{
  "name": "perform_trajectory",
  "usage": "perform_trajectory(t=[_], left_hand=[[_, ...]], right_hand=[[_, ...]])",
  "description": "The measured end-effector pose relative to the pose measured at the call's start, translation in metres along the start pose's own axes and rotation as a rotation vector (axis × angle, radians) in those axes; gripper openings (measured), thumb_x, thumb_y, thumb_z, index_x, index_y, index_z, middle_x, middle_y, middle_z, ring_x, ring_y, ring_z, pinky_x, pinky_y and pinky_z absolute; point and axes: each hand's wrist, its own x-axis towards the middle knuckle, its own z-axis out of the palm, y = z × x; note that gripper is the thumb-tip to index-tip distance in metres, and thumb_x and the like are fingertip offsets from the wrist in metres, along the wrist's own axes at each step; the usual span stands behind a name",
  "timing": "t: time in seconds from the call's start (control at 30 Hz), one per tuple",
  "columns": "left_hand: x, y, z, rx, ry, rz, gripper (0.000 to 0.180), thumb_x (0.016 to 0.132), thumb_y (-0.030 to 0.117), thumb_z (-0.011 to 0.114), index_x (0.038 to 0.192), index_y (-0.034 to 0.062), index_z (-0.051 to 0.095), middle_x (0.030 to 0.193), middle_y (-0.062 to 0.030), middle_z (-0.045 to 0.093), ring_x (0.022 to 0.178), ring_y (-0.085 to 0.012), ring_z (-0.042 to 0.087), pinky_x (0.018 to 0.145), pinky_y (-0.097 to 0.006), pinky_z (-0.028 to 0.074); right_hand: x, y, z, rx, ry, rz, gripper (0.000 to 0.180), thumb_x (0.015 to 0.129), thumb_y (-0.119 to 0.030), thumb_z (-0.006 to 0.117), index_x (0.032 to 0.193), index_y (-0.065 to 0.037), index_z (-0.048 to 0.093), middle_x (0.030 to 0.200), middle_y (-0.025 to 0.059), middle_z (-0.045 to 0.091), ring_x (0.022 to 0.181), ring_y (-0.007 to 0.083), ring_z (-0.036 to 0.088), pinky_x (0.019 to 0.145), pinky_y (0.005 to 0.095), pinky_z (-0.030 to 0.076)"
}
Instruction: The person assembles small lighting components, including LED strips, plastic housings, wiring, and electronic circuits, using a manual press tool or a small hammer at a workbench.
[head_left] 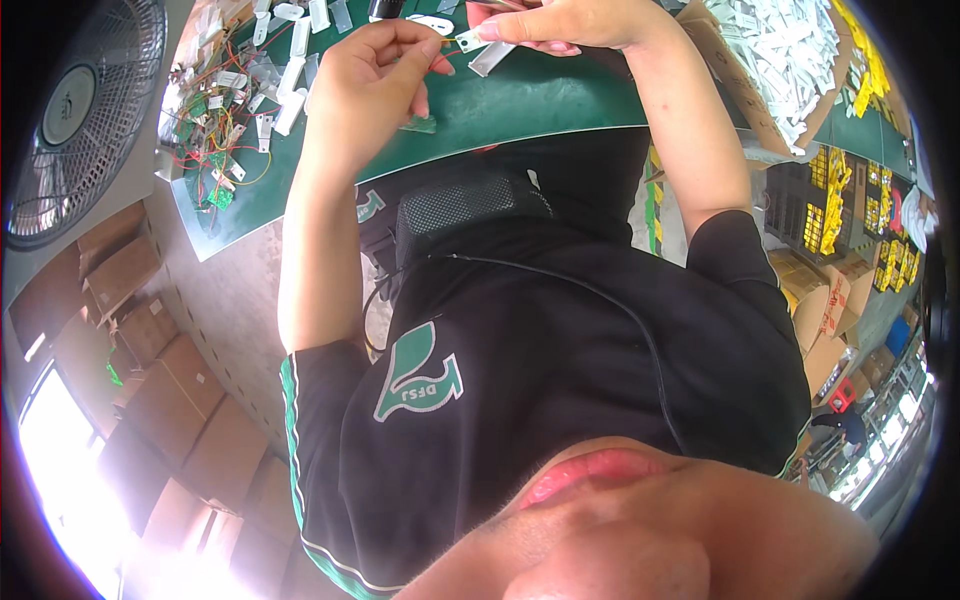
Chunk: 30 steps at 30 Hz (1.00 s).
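"What is the left hand [385,85] doing?"

"It's pinching: thumb and forefinger are closing on thin wires [452,40], yellow and red, while the other fingers are curling loosely."

"And the right hand [575,22]?"

"It's gripping a small white piece [468,41] with its thumb on top. That piece is sitting between the two hands, over the far part of the green tabletop [540,100], and the wires are leading toward it."

"What's showing just below the right fingers?"

"A pale casing [491,60]. I can't tell whether the hand is holding it or whether it's resting on the tabletop."

"What's lying around them?"

"Left of the left hand, white casings [291,75] are lying in a rough line. Beyond those, a tangle of wired green circuit boards [220,195] is spreading toward the tabletop's left edge. To the right of the right forearm, an open cardboard box [735,75] is holding a heap of white parts [790,60]."

"Anything past the tabletop?"

"A fan [70,105] is standing at the far left, and brown cartons [175,390] are stacking up below it."
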Motion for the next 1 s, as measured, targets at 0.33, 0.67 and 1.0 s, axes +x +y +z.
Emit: perform_trajectory(t=[0.33,0.67,1.0], left_hand=[[-0.002,-0.010,0.014,0.604,0.116,0.446,0.018,0.085,0.008,0.076,0.103,0.0059,0.076,0.090,-0.0115,0.072,0.078,-0.0284,0.069,0.073,-0.039,0.055],[0.000,-0.029,0.034,0.803,0.079,0.305,0.030,0.087,0.019,0.078,0.113,0.0047,0.075,0.090,-0.0114,0.072,0.085,-0.0304,0.070,0.079,-0.040,0.055],[-0.005,-0.032,0.048,0.848,0.117,0.296,0.029,0.090,0.019,0.074,0.113,0.0022,0.070,0.096,-0.0144,0.070,0.090,-0.0325,0.070,0.080,-0.042,0.056]], right_hand=[[-0.011,0.008,0.013,-0.075,0.181,0.127,0.021,0.099,-0.022,0.072,0.099,-0.003,0.063,0.067,-0.0003,0.057,0.051,0.0072,0.049,0.047,0.0245,0.038],[0.005,0.016,0.019,-0.635,0.257,0.249,0.022,0.094,-0.024,0.074,0.093,-0.003,0.068,0.074,0.0095,0.066,0.071,0.0194,0.063,0.067,0.0364,0.049],[0.007,0.004,0.027,-0.670,0.325,0.294,0.023,0.093,-0.021,0.075,0.096,-0.002,0.062,0.072,0.0098,0.064,0.065,0.0219,0.064,0.062,0.0368,0.049]])
